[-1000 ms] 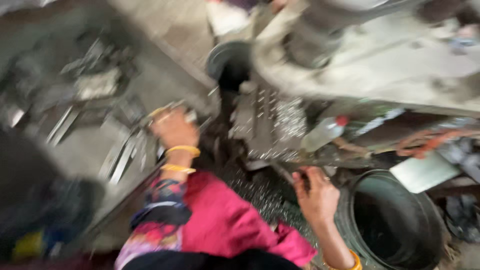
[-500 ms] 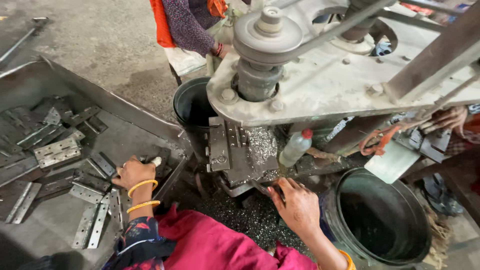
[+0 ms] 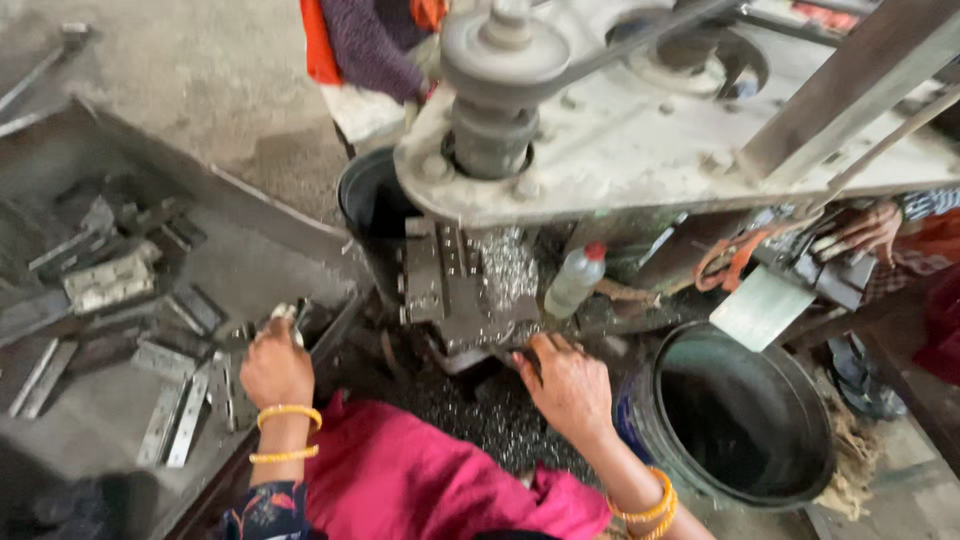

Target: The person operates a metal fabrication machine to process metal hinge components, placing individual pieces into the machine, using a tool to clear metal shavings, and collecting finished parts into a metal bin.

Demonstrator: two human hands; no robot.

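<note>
My left hand (image 3: 277, 368) sits over the near right edge of the tray (image 3: 250, 215), its fingers closed on a small metal piece (image 3: 289, 318). Flat metal plates (image 3: 110, 280) lie scattered in that tray, to the left of my hand. My right hand (image 3: 570, 385) rests at the foot of the machine (image 3: 640, 150), just below the fixture block (image 3: 455, 285). A bottle (image 3: 575, 280) stands right of that block. A bucket (image 3: 740, 420) sits to the right of my right hand; another bucket (image 3: 370, 205) stands behind the block, left of the machine. Another person's hand (image 3: 870, 228) is at the far right, beside the machine.
</note>
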